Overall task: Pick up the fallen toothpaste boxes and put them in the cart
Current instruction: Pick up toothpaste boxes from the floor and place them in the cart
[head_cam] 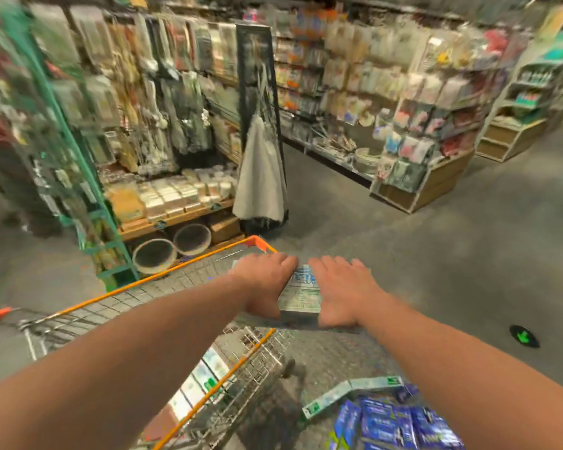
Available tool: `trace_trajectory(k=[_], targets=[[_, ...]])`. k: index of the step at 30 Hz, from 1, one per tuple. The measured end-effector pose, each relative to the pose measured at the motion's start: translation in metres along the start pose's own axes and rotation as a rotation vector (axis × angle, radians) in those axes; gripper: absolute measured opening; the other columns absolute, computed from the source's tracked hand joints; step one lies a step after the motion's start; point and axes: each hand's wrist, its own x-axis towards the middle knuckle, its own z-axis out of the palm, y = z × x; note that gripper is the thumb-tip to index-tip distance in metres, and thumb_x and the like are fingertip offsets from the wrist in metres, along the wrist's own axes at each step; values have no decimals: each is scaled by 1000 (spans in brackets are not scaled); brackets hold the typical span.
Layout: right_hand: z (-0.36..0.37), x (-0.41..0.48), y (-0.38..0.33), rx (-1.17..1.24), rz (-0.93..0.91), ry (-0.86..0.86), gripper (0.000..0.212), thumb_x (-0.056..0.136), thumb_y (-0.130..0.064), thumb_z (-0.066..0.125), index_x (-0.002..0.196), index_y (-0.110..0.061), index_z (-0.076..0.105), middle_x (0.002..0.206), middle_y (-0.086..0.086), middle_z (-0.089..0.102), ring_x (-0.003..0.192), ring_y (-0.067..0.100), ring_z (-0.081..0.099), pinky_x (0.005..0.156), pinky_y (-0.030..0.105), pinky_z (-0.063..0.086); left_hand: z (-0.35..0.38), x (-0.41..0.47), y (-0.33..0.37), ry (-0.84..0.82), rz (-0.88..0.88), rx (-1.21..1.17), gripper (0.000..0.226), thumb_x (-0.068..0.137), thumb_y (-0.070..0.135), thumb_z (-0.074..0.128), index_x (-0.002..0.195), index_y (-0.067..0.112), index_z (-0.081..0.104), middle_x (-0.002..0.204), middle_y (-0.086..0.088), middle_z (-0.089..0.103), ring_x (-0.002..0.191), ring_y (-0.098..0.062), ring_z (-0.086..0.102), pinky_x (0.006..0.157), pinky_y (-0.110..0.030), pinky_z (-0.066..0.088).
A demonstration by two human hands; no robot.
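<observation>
Store aisle seen from above, motion-blurred. Two bare hands out in front, left hand and right hand, pressing inward on a stack of toothpaste boxes; grip closed on the stack from both sides, palms flat against its ends, fingers draped over the top. Stack held in the air, over the near right rim of an orange-edged wire cart, partly above the basket and partly past its edge. Below and left of the grip, inside the basket, more pale boxes already lying in a row. Below and right of the grip, on the floor, one long pale box beside blue packets. Best handled by keeping even inward pressure so no middle box slips out, shifting left until fully over the basket, then lowering close to the boxes inside before easing the palms apart.
</observation>
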Motion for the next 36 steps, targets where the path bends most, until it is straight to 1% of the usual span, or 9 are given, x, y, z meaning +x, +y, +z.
trace_trajectory(k=[7, 12, 19, 21, 24, 27, 33, 35, 36], targets=[[7, 81, -42, 60, -14, -56, 82, 63, -52, 70, 129, -21, 35, 122, 2, 50, 112, 25, 49, 95, 47, 42, 18, 13, -87, -38, -5, 16, 96, 67, 74, 73, 139, 25, 35, 121, 2, 52, 109, -20, 53, 97, -35, 44], [35, 156, -46, 106, -26, -95, 84, 62, -53, 69, 131, -21, 34, 126, 2, 50, 116, 26, 49, 96, 49, 43, 48, 51, -141, -61, -80, 46, 92, 67, 69, 73, 139, 23, 38, 129, 1, 53, 118, -22, 53, 105, -38, 40], [117, 254, -73, 225, 26, -165, 87, 73, -48, 67, 143, -19, 25, 139, 3, 44, 130, 26, 44, 101, 51, 40, 120, 107, -219, -214, -141, 133, 90, 67, 48, 75, 142, 24, 32, 130, 2, 48, 123, -23, 47, 102, -47, 32], [147, 271, -85, 245, 56, -187, 78, 82, -43, 63, 144, -18, 25, 140, 3, 45, 130, 26, 45, 99, 50, 40, 149, 118, -236, -266, -126, 148, 88, 67, 45, 76, 141, 24, 32, 130, 2, 47, 124, -24, 44, 106, -51, 31], [195, 293, -105, 258, 107, -214, 48, 97, -25, 41, 144, -20, 30, 139, 2, 49, 130, 24, 48, 96, 47, 43, 203, 131, -256, -339, -87, 130, 91, 67, 43, 78, 144, 25, 31, 133, 4, 48, 124, -25, 45, 109, -54, 31], [248, 314, -125, 275, 146, -316, 36, 103, -19, 26, 139, -20, 34, 140, 3, 49, 130, 26, 48, 95, 47, 45, 265, 143, -271, -388, -29, 105, 94, 70, 40, 79, 148, 26, 29, 138, 5, 46, 125, -25, 45, 112, -56, 28], [359, 326, -165, 342, 295, -509, 27, 105, -17, 32, 132, -12, 37, 134, 10, 49, 120, 30, 56, 89, 44, 50, 383, 154, -272, -410, 123, 69, 80, 79, 30, 79, 144, 27, 32, 136, 5, 47, 129, -25, 41, 120, -64, 13], [391, 326, -178, 309, 308, -560, 25, 107, -16, 33, 129, -7, 40, 127, 13, 54, 108, 28, 64, 78, 37, 55, 415, 154, -267, -425, 165, 36, 74, 81, 22, 77, 142, 26, 33, 131, 5, 49, 127, -25, 41, 120, -69, 6], [401, 328, -183, 325, 324, -542, 23, 106, -16, 41, 124, -4, 44, 119, 15, 57, 96, 27, 68, 64, 33, 55, 428, 152, -266, -436, 185, 27, 74, 82, 20, 77, 141, 27, 33, 129, 5, 49, 125, -25, 41, 119, -70, 2]])
